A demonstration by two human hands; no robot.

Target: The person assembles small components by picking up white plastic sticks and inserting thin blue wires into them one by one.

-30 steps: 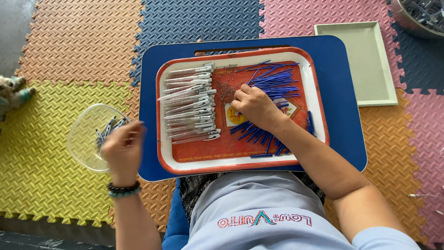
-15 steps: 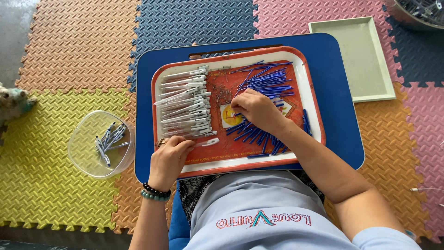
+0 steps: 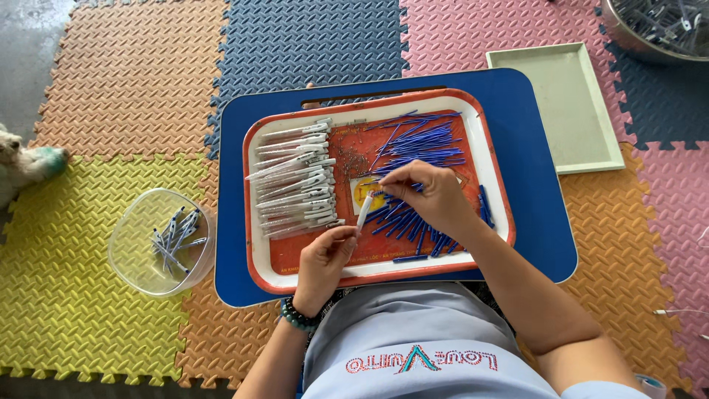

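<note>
An orange tray with a white rim (image 3: pixel 496 193) lies on a blue lap table (image 3: pixel 543 222). A pile of white pen barrels (image 3: pixel 295 181) fills its left side, and loose blue refills (image 3: pixel 419 140) lie on its right. My left hand (image 3: pixel 325 262) holds one white pen barrel (image 3: pixel 364 210) up at an angle over the tray's middle. My right hand (image 3: pixel 428 196) pinches a thin blue refill (image 3: pixel 378 191) at the barrel's upper end.
A clear round bowl (image 3: pixel 159 242) with several finished pens sits on the foam floor mats to the left. A pale green tray (image 3: pixel 572 107) lies at the back right, next to a metal basin (image 3: pixel 657 29). A small furry animal (image 3: pixel 26 162) is at the left edge.
My left hand came back from the clear bowl to the tray and took up a white pen barrel. My right hand lifted a blue refill to the barrel's end.
</note>
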